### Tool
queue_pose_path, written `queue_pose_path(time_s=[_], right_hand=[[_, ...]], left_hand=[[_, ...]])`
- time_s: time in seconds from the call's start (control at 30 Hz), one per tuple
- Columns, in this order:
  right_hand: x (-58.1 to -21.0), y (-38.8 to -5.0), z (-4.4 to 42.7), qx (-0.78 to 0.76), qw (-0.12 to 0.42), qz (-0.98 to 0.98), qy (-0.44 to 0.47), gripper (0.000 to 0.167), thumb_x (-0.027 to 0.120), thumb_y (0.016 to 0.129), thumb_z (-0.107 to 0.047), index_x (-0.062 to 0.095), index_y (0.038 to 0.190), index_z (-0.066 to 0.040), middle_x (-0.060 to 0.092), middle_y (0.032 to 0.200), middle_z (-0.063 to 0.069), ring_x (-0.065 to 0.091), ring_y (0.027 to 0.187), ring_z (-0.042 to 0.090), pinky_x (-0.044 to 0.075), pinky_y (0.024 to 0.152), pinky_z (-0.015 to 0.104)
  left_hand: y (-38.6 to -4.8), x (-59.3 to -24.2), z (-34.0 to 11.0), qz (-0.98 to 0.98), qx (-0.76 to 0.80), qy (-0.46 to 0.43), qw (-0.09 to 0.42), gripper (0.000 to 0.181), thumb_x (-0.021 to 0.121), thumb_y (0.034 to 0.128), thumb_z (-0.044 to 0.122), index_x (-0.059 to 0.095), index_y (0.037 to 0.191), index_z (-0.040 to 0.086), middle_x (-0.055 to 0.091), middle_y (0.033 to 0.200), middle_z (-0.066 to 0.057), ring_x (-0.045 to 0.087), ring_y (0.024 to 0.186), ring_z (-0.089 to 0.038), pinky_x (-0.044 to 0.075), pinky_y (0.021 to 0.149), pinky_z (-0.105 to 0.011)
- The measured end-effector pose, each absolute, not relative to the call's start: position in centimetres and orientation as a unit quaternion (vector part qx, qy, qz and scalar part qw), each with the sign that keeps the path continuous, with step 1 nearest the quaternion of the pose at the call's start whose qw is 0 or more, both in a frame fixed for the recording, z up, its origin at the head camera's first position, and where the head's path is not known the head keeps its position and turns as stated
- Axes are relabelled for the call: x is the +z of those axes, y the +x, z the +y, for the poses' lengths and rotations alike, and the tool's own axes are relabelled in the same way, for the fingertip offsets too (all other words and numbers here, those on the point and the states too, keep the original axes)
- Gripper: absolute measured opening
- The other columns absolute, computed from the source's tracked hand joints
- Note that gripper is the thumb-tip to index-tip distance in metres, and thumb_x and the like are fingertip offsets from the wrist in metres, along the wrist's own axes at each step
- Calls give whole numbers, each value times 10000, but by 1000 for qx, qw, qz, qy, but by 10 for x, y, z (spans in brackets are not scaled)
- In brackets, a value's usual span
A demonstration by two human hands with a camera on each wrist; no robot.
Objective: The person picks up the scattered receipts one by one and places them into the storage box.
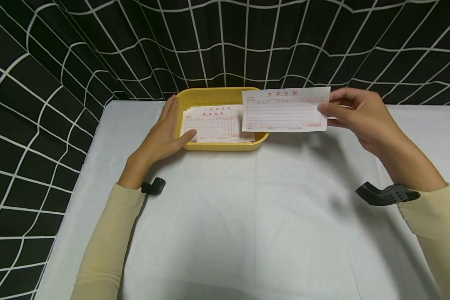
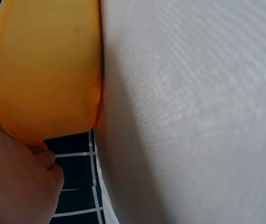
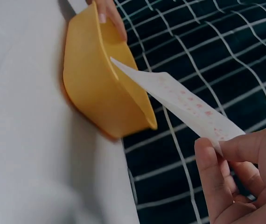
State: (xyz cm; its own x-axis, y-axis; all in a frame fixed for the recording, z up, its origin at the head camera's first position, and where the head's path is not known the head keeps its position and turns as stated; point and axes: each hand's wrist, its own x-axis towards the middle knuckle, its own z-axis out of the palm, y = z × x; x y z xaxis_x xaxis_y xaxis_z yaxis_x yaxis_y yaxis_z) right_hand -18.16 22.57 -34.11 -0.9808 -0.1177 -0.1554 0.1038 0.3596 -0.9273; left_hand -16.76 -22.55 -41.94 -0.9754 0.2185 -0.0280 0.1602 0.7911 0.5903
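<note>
My right hand (image 1: 363, 112) pinches a white receipt slip (image 1: 285, 114) with red print by its right end, thumb in front. The slip is in the air, its left end over the right part of a yellow plastic basket (image 1: 221, 146). More receipt slips (image 1: 208, 127) lie inside the basket. My left hand (image 1: 165, 133) holds the basket at its left end, thumb over the near rim and fingers along the left side. In the right wrist view, the slip (image 3: 184, 100) slants from my fingertips toward the basket (image 3: 91, 79).
A white cloth (image 1: 225, 216) covers the table under the basket. Behind it and to the left hangs a black curtain (image 1: 240, 46) with a white grid. Each wrist wears a black camera mount, the left mount (image 1: 153, 186) and the right mount (image 1: 386, 195).
</note>
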Motion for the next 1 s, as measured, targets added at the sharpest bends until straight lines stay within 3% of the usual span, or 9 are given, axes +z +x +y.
queue_pose_path(time_s=[0.3, 0.5, 1.0], right_hand=[[-348, -188, 181, -555, 107, 825, -22, 142, 744, 978, -131, 705, 1100, -70, 703, 956, -131, 676, 865, 33, 620, 752, 177], [-351, -191, 155, -542, 111, 833, -32, 216, 739, 983, -151, 704, 1150, -20, 690, 1034, -67, 677, 884, 39, 622, 774, 185], [-352, -199, 107, -505, 91, 856, -66, 251, 745, 952, -98, 722, 1168, 28, 682, 960, 48, 607, 796, 127, 556, 655, 153]], left_hand=[[-167, -419, -226, 948, 301, 92, 54, 1082, 605, 975, 579, -49, 1711, 130, -62, 1812, -24, 64, 1684, -217, 197, 1346, -517], [-167, -418, -226, 949, 298, 89, 55, 1083, 606, 972, 576, -49, 1712, 133, -62, 1812, -28, 83, 1683, -238, 206, 1341, -534], [-167, -418, -225, 949, 298, 92, 53, 1080, 613, 973, 564, -47, 1714, 138, -62, 1811, -27, 112, 1679, -264, 232, 1330, -547]])
